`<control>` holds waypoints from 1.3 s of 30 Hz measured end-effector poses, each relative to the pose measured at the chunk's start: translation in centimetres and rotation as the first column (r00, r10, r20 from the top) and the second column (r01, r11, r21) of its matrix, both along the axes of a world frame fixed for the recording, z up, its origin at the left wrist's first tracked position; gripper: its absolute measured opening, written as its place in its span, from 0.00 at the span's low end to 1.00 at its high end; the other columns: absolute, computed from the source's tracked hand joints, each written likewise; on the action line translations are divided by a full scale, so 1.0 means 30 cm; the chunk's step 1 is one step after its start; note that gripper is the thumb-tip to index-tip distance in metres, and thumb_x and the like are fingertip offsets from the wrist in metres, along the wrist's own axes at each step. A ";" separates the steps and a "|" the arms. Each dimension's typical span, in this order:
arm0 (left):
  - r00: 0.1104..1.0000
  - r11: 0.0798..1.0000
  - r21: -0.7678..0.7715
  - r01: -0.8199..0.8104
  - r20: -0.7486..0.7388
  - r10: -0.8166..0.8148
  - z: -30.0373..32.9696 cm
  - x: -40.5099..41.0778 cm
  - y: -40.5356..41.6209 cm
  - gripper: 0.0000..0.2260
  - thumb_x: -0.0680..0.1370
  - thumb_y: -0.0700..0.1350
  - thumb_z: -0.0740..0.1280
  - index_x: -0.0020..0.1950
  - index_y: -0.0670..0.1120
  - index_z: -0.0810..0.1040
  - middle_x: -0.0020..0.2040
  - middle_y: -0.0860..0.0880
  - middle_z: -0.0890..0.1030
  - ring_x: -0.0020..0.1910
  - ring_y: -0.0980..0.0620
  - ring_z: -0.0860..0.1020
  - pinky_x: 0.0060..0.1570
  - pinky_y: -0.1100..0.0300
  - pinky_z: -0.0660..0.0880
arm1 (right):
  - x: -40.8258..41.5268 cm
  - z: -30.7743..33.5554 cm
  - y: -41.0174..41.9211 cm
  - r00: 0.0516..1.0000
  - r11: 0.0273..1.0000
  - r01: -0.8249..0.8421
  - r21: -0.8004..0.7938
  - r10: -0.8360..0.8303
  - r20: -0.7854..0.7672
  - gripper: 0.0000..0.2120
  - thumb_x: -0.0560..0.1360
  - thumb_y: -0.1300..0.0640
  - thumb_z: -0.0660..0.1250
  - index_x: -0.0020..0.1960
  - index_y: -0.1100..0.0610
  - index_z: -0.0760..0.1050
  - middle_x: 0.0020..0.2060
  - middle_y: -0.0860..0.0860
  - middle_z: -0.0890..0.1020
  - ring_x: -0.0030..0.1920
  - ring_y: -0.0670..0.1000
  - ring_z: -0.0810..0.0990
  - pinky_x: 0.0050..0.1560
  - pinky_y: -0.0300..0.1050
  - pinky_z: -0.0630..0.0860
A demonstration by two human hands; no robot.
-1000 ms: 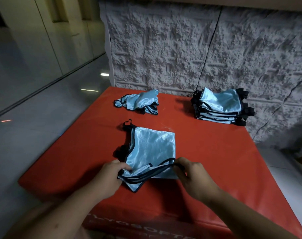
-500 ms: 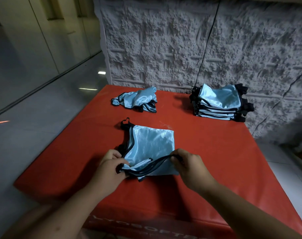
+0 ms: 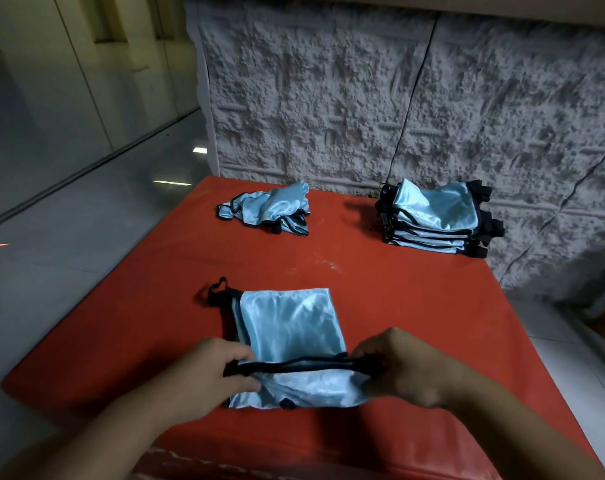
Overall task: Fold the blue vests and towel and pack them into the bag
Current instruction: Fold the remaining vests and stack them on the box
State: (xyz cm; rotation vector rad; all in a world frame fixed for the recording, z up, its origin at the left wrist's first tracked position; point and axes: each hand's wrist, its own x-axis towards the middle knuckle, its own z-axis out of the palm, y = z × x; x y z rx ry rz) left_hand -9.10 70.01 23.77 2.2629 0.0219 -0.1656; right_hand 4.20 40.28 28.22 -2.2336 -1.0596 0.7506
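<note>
A light blue vest (image 3: 289, 323) with black trim lies half folded on the red mat (image 3: 415, 306), near its front edge. My left hand (image 3: 211, 372) pinches the left end of the vest's near black-trimmed edge. My right hand (image 3: 401, 365) pinches the right end of that edge, which is lifted and stretched between the two hands. A crumpled blue vest (image 3: 270, 211) lies at the back left of the mat. A stack of several folded blue vests (image 3: 436, 218) stands at the back right. No bag or towel is in view.
A rough grey stone wall (image 3: 363, 98) rises directly behind the mat, with a thin black cable running down it. Glossy tiled floor (image 3: 69, 237) surrounds the mat on the left and right.
Both hands have raised the vest's near edge and drawn it taut between them, folding it over the flat part. The near layer now lies spread wider under the lifted edge.
</note>
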 end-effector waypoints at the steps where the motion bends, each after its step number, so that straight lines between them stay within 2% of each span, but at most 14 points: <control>1: 1.000 0.999 -0.026 -0.020 0.013 0.021 0.011 0.013 0.002 0.06 0.73 0.46 0.78 0.41 0.51 0.82 0.33 0.55 0.79 0.34 0.61 0.75 0.38 0.59 0.71 | 0.013 -0.010 0.002 0.998 0.998 0.045 0.045 -0.044 -0.039 0.12 0.70 0.67 0.73 0.44 0.49 0.83 0.31 0.40 0.77 0.33 0.37 0.71 0.36 0.38 0.69; 3: 0.995 0.996 -0.053 -0.069 0.070 0.072 0.036 0.054 0.011 0.05 0.73 0.45 0.78 0.43 0.51 0.83 0.37 0.55 0.82 0.36 0.58 0.79 0.41 0.58 0.74 | 0.043 -0.034 0.010 0.979 0.970 0.175 0.171 -0.153 -0.138 0.15 0.69 0.72 0.71 0.48 0.55 0.84 0.35 0.44 0.80 0.37 0.41 0.75 0.39 0.40 0.73; 7: 0.971 0.982 -0.044 -0.184 0.151 0.188 0.042 0.155 0.044 0.07 0.74 0.47 0.77 0.47 0.55 0.82 0.44 0.51 0.84 0.46 0.54 0.81 0.50 0.56 0.76 | 0.109 -0.077 0.081 0.906 0.844 0.420 0.332 -0.374 -0.198 0.19 0.73 0.75 0.68 0.52 0.52 0.82 0.40 0.48 0.85 0.39 0.44 0.78 0.41 0.39 0.76; 10: 0.953 0.965 0.046 -0.259 0.176 0.247 0.001 0.228 0.085 0.08 0.74 0.49 0.77 0.49 0.54 0.80 0.38 0.54 0.79 0.37 0.57 0.76 0.41 0.58 0.72 | 0.167 -0.133 0.152 0.844 0.777 0.532 0.337 -0.519 -0.136 0.15 0.75 0.70 0.68 0.55 0.53 0.80 0.34 0.51 0.83 0.32 0.47 0.77 0.37 0.47 0.78; 12: 0.957 0.962 0.090 -0.256 0.165 0.240 -0.030 0.277 0.119 0.06 0.75 0.49 0.75 0.46 0.50 0.80 0.32 0.53 0.76 0.30 0.58 0.71 0.35 0.57 0.68 | 0.214 -0.177 0.195 0.820 0.767 0.555 0.322 -0.569 -0.059 0.14 0.75 0.64 0.70 0.60 0.54 0.80 0.33 0.54 0.84 0.30 0.48 0.79 0.38 0.52 0.80; 15: 0.960 0.949 0.171 -0.264 0.141 0.242 -0.063 0.330 0.153 0.08 0.77 0.52 0.73 0.47 0.49 0.79 0.32 0.53 0.75 0.29 0.56 0.71 0.33 0.57 0.67 | 0.266 -0.217 0.254 0.795 0.773 0.560 0.298 -0.603 0.071 0.14 0.76 0.56 0.70 0.61 0.52 0.81 0.33 0.50 0.83 0.28 0.42 0.78 0.31 0.34 0.72; 18: 0.958 0.938 0.210 -0.275 0.139 0.250 -0.099 0.373 0.176 0.07 0.76 0.53 0.73 0.48 0.51 0.81 0.36 0.50 0.80 0.34 0.53 0.77 0.37 0.53 0.74 | 0.309 -0.244 0.304 0.783 0.782 0.574 0.244 -0.611 0.117 0.15 0.77 0.56 0.69 0.63 0.52 0.80 0.36 0.47 0.83 0.33 0.40 0.79 0.30 0.30 0.71; 22: 0.928 0.904 0.226 -0.363 0.182 0.327 -0.145 0.412 0.186 0.10 0.75 0.53 0.75 0.52 0.50 0.82 0.42 0.55 0.79 0.40 0.57 0.76 0.40 0.60 0.70 | 0.369 -0.302 0.343 0.743 0.767 0.629 0.127 -0.641 0.192 0.19 0.75 0.56 0.66 0.65 0.52 0.79 0.40 0.51 0.84 0.37 0.49 0.82 0.36 0.39 0.74; 26: 0.918 0.880 0.272 -0.389 0.198 0.344 -0.153 0.435 0.176 0.12 0.73 0.53 0.77 0.54 0.53 0.82 0.49 0.53 0.79 0.49 0.53 0.79 0.50 0.56 0.76 | 0.377 -0.317 0.357 0.703 0.736 0.677 0.008 -0.650 0.288 0.22 0.75 0.54 0.65 0.69 0.50 0.74 0.48 0.54 0.85 0.50 0.57 0.83 0.45 0.45 0.76; 28: 0.910 0.851 0.330 -0.410 0.217 0.354 -0.145 0.441 0.172 0.13 0.72 0.55 0.77 0.53 0.54 0.80 0.49 0.54 0.76 0.48 0.52 0.78 0.50 0.54 0.77 | 0.356 -0.281 0.367 0.659 0.729 0.682 0.055 -0.645 0.388 0.21 0.76 0.53 0.66 0.69 0.51 0.74 0.52 0.55 0.83 0.53 0.58 0.81 0.49 0.47 0.77; 30: 0.900 0.830 0.353 -0.431 0.235 0.367 -0.136 0.447 0.168 0.13 0.71 0.57 0.77 0.50 0.55 0.79 0.47 0.55 0.75 0.46 0.52 0.79 0.47 0.53 0.78 | 0.299 -0.226 0.396 0.617 0.758 0.603 0.246 -0.640 0.459 0.15 0.77 0.53 0.66 0.63 0.52 0.79 0.51 0.54 0.82 0.51 0.57 0.81 0.49 0.48 0.76; 33: 0.881 0.832 0.303 -0.465 0.249 0.402 -0.129 0.450 0.164 0.13 0.70 0.57 0.78 0.46 0.54 0.79 0.43 0.55 0.76 0.42 0.52 0.79 0.43 0.54 0.77 | 0.173 -0.195 0.466 0.752 0.856 0.472 0.212 -0.516 0.409 0.12 0.77 0.48 0.61 0.48 0.52 0.81 0.39 0.51 0.85 0.41 0.54 0.83 0.40 0.47 0.76; 35: 0.885 0.844 0.280 -0.457 0.234 0.401 -0.126 0.448 0.167 0.13 0.69 0.57 0.79 0.45 0.53 0.79 0.42 0.56 0.76 0.41 0.53 0.78 0.43 0.54 0.77 | 0.101 -0.219 0.498 0.868 0.910 0.415 0.016 -0.401 0.291 0.14 0.79 0.43 0.61 0.47 0.52 0.78 0.37 0.50 0.84 0.38 0.52 0.82 0.38 0.46 0.75; 39: 0.887 0.890 0.232 -0.391 0.352 0.298 -0.097 0.446 0.172 0.08 0.70 0.50 0.79 0.44 0.54 0.81 0.43 0.58 0.77 0.42 0.56 0.76 0.45 0.56 0.76 | 0.078 -0.266 0.528 0.883 0.895 0.445 0.021 -0.443 0.157 0.13 0.76 0.43 0.69 0.56 0.48 0.75 0.41 0.45 0.83 0.44 0.49 0.82 0.45 0.45 0.77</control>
